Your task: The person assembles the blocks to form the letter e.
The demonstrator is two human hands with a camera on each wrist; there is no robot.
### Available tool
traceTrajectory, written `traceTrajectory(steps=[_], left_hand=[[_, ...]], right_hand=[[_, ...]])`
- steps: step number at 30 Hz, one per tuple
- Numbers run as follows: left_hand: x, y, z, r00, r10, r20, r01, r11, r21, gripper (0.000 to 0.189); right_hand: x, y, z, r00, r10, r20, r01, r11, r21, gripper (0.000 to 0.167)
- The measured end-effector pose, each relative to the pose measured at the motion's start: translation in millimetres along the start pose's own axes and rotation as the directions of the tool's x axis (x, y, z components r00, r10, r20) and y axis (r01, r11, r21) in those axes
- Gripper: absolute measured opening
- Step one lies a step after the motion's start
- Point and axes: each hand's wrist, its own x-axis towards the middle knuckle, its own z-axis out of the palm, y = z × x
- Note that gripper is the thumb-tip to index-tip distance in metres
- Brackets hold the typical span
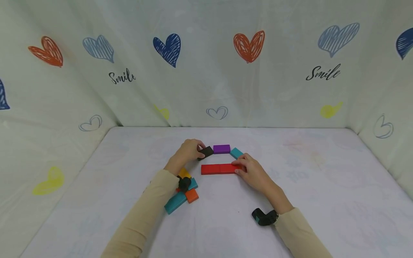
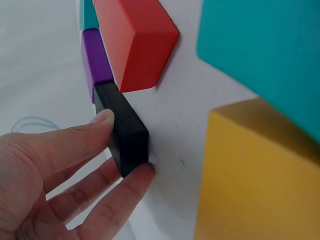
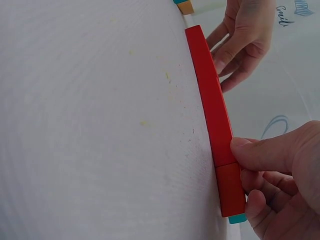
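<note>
My left hand [image 1: 188,150] holds a black block [image 2: 129,127] between thumb and fingers. One end of this block meets a purple block [image 1: 221,149], and a teal block [image 1: 236,153] sits at the purple one's other side. Nearer me, two red blocks [image 1: 211,169] lie end to end in a straight row. At the row's right end my right hand [image 1: 253,172] pinches an orange-red block [image 3: 231,190], its thumb close to the joint with the red one. In the head view that block is hidden behind the hand.
Beside my left forearm lies a loose group of blocks: a yellow block [image 1: 184,173], teal blocks [image 1: 175,202] and an orange block [image 1: 191,195]. The sleeve partly covers them. A white cloth [image 1: 290,186] covers the table, and a curtain [image 1: 206,82] with printed hearts hangs behind.
</note>
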Motion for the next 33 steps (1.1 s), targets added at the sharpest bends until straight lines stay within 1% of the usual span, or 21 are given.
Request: traceTrajectory(steps=[5, 10, 13, 16, 18, 20, 22, 23, 24, 26, 29, 31, 33], left_hand=[[0.9, -0.7, -1.9, 1.000, 0.012, 0.013, -0.012, 1.000, -0.009, 0.032], [2.7, -4.0, -3.1, 0.999, 0.008, 0.041, -0.006, 0.999, -0.037, 0.038], [1.7, -9.7, -4.0, 0.999, 0.025, 0.042, -0.021, 0.996, -0.083, 0.041], [-3.2, -16.8, -5.7, 0.998, 0.064, 0.020, -0.061, 0.988, -0.144, 0.042], [-8.9, -21.3, -7.5, 0.997, 0.083, 0.002, -0.082, 0.980, -0.184, 0.041], [-16.6, -25.8, -10.0, 0.996, 0.089, -0.017, -0.091, 0.974, -0.205, 0.041], [-25.1, -29.9, -12.5, 0.996, 0.081, -0.025, -0.084, 0.976, -0.203, 0.041], [-29.8, -31.5, -13.4, 0.998, 0.065, -0.026, -0.069, 0.978, -0.196, 0.042], [-34.4, -33.2, -13.9, 0.998, 0.051, -0.024, -0.055, 0.982, -0.183, 0.042], [-44.0, -35.1, -13.9, 1.000, 0.006, -0.014, -0.008, 0.988, -0.157, 0.043], [-57.7, -37.8, -10.9, 0.998, -0.054, -0.013, 0.053, 0.994, -0.095, 0.046], [-66.1, -40.0, -7.9, 0.997, -0.072, -0.026, 0.070, 0.996, -0.059, 0.049], [-73.8, -43.0, -4.7, 0.996, -0.074, -0.045, 0.073, 0.997, -0.020, 0.052]], right_hand=[[0.1, 1, 0, 1.000, 0.002, -0.008, -0.002, 1.000, 0.002, 0.026], [0.5, 1, 0, 1.000, 0.008, -0.007, -0.008, 1.000, 0.003, 0.025], [0.6, 1, 0, 1.000, 0.002, -0.003, -0.002, 1.000, 0.003, 0.025], [0.5, 0, -1, 1.000, 0.000, 0.003, 0.000, 1.000, 0.002, 0.025], [0.3, 0, -1, 1.000, 0.006, 0.008, -0.006, 1.000, 0.002, 0.026], [0.3, -1, -1, 1.000, 0.011, 0.009, -0.011, 1.000, 0.002, 0.026], [0.2, -1, 0, 1.000, 0.015, 0.011, -0.015, 1.000, -0.001, 0.026], [0.1, -1, 0, 1.000, 0.018, 0.011, -0.018, 1.000, 0.001, 0.026], [0.2, -1, 0, 1.000, 0.020, 0.010, -0.020, 1.000, 0.001, 0.026], [0.0, -2, 0, 1.000, 0.020, 0.009, -0.020, 1.000, -0.001, 0.026], [-0.2, -2, 0, 1.000, 0.026, 0.007, -0.026, 1.000, 0.001, 0.026], [-0.5, -2, 0, 1.000, 0.027, 0.009, -0.027, 1.000, 0.001, 0.026], [-0.5, -2, 0, 0.999, 0.030, 0.010, -0.030, 1.000, 0.003, 0.026]])
